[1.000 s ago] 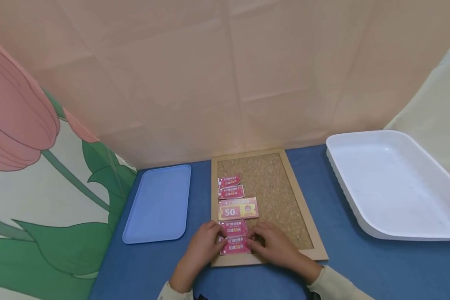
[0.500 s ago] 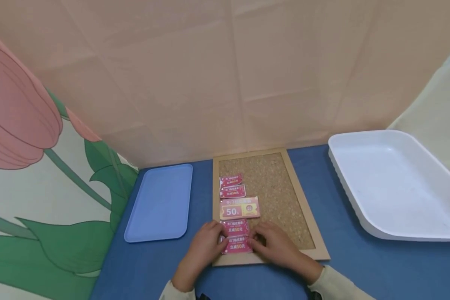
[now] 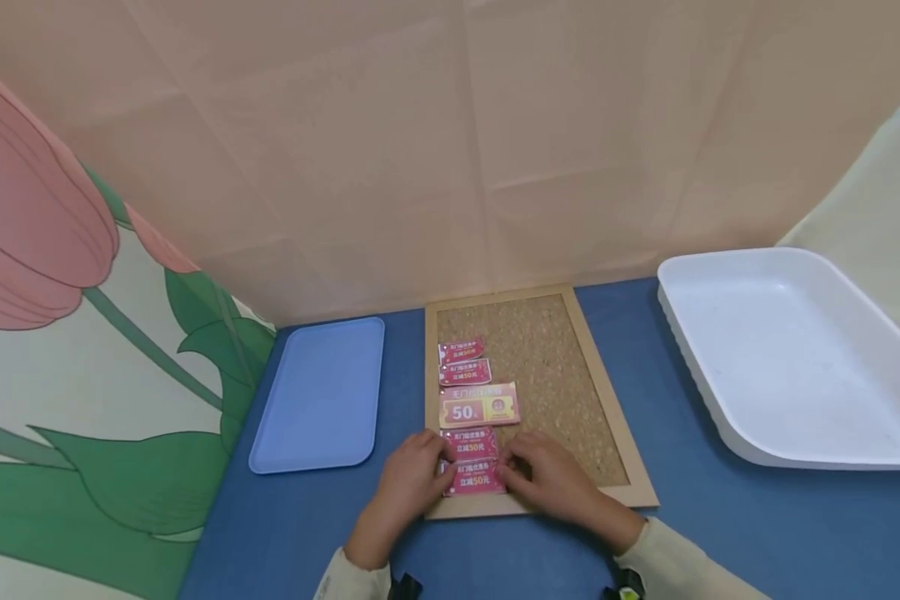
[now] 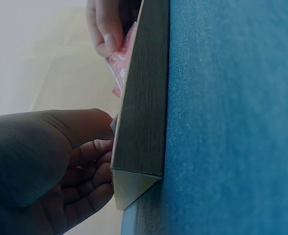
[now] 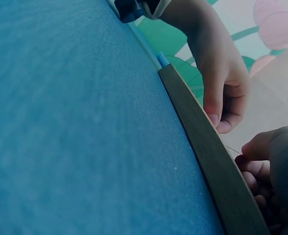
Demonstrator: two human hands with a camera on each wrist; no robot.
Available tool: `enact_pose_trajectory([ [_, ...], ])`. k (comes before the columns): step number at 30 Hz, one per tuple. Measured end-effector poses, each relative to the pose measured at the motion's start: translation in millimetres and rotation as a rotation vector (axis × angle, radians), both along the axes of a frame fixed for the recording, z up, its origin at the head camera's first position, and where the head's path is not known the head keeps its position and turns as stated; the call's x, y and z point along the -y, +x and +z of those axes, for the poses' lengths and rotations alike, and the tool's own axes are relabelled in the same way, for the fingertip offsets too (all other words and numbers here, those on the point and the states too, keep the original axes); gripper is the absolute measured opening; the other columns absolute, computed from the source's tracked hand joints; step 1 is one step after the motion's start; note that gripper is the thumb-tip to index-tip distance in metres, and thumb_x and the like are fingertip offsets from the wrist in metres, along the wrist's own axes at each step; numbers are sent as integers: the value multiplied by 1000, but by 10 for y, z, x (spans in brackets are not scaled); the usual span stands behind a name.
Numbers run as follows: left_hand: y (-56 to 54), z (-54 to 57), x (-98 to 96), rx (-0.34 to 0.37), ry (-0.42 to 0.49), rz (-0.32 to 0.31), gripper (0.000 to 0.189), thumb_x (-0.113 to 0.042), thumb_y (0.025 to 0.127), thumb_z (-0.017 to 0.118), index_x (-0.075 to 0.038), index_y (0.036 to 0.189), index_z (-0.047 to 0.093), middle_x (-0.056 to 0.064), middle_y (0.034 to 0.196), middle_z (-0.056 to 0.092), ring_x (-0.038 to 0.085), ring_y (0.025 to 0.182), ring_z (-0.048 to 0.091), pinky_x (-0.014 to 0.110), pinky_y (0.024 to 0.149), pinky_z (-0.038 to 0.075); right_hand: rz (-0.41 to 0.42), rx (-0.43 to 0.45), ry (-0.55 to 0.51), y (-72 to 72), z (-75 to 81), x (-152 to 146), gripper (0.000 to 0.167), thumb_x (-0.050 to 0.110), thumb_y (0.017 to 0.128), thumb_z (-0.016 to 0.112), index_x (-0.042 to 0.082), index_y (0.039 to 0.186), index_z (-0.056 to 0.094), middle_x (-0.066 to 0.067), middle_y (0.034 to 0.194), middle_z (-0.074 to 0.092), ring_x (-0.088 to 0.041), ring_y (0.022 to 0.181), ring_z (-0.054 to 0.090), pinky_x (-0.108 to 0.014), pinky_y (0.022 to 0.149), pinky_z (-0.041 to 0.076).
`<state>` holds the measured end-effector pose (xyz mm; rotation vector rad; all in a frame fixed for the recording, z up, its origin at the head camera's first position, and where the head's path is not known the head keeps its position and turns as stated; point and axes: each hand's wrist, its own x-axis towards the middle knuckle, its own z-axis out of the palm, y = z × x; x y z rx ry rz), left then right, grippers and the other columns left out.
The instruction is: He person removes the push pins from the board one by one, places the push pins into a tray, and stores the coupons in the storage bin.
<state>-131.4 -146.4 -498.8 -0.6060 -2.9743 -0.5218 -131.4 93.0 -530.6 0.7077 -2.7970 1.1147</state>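
Observation:
On a wood-framed cork board (image 3: 543,367) a column of paper coupons runs along the left side. My left hand (image 3: 408,475) pinches the left end of the nearest pink coupon (image 3: 474,478). At that coupon's other end, my right hand (image 3: 553,482) holds it between thumb and fingers; the left wrist view shows this pink end (image 4: 120,62) raised at the frame's edge. Just above lies a second pink coupon (image 3: 472,444), then a larger pink and yellow one (image 3: 480,406). Two smaller pink coupons, a lower one (image 3: 465,372) and an upper one (image 3: 461,351), top the column.
Left of the board lies a shallow blue tray (image 3: 318,396). A deep white tray (image 3: 795,358) stands to the right. Blue cloth (image 3: 510,558) covers the table, and a beige curtain (image 3: 450,167) hangs behind it.
The head view has tilted slightly, so the scene sits a little higher in it. Both hands keep their places at the ends of the nearest coupon.

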Motion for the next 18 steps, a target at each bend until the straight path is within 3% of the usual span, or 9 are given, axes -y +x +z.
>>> enact_pose_trajectory([
  [18,-4,-10,12,10,-9,0,13,-31,85,74,-20,85,67,-11,81,51,7,70,43,24,58,39,-8,-8,13,5,6,6,13,32,87,73,36,83,62,25,77,51,-1,76,46,-28,69,42],
])
